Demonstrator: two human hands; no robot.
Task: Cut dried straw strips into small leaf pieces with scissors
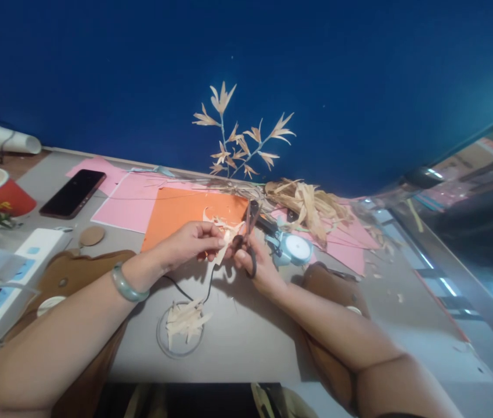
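My left hand (200,241), with a green bangle (128,283) on its wrist, pinches a pale strip of dried husk (222,251) over the front of the orange paper (176,203). Close beside it, my right hand (257,261) has its fingers in the dark handles of a pair of scissors (250,223), whose blades point up and away. Pale trimmings (215,217) lie on the orange paper just beyond the hands. Nearer to me, a round clear dish (159,331) holds several cut husk pieces (187,319).
Branches with husk flowers (237,142) stand against the blue wall (141,69). A heap of dried husks (307,203) lies right of the orange paper, near a light-blue device (296,248). To the left are a phone (73,193), a red paper cup (0,191) and a power strip (28,261).
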